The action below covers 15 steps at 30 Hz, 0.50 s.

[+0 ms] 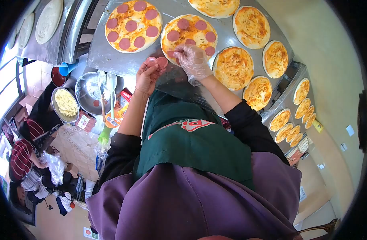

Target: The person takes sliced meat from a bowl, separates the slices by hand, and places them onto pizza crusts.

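My left hand [148, 76], bare, holds a few sausage slices [162, 62] between its fingers, close to the table's front edge. My right hand [192, 62] wears a clear plastic glove; its fingers are pinched together over the lower left part of a pizza base [197, 28] with sausage slices on it. A slice shows at the fingertips, but whether they grip it is unclear. Left of that base lies another one [141, 25] topped with several slices. To the right are sauced bases without slices, one of them [233, 68] beside the gloved hand.
The metal table [99, 48] carries these bases. At the left are a metal bowl [85, 90], a bowl of grated cheese [66, 103], a blue cup [66, 69] and an orange packet [120, 108]. Another person [25, 154] stands at the far left. More bases [280, 120] lie at right.
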### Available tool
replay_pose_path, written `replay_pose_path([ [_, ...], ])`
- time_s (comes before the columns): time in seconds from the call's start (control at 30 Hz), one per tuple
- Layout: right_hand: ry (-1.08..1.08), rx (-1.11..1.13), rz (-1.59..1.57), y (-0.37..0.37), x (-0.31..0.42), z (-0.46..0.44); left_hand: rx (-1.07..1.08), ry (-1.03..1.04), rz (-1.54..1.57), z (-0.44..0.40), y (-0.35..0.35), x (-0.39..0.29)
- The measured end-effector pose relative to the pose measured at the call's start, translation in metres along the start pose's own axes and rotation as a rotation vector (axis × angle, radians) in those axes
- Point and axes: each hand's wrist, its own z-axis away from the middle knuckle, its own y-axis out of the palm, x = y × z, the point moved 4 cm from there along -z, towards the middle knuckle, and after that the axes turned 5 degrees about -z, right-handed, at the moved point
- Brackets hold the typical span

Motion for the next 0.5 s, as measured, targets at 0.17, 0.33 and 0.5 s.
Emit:
replay_pose_path([
  [0.17, -0.075, 0.078, 0.155, 0.01, -0.004, -0.006, -0.013, 0.031, 0.004, 0.004, -0.008, -0.005],
  [0.33, -0.309, -0.024, 0.533, 0.01, 0.006, -0.015, 0.007, 0.036, -0.007, 0.009, -0.005, -0.008],
  [0.5, -0.122, 0.008, 0.21, -0.001, 0.027, -0.004, 0.062, -0.002, -0.101, 0.01, 0.005, -0.003],
])
